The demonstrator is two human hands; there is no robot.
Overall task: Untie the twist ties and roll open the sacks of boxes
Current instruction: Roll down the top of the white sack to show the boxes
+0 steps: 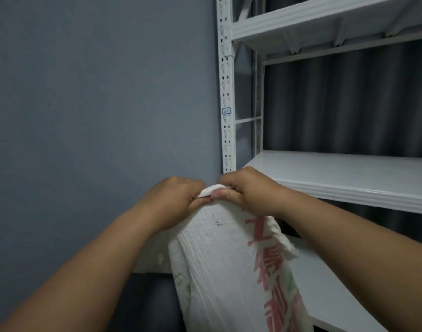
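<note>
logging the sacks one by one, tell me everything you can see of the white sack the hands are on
The sack looks like white woven plastic, creased, with large red characters down its right side and faint green print lower down. It stands upright beside the white rack, against the blue-grey wall. Its mouth is gathered into a bunched neck at the top. The left hand and right hand both grip that neck, fingers curled round it. No tie is clearly visible, and its contents are hidden.

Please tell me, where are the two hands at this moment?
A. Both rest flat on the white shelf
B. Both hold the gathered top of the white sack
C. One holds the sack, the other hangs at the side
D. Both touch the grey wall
B: the left hand and the right hand both grip the bunched top of the white sack, beside the white shelf.
</note>
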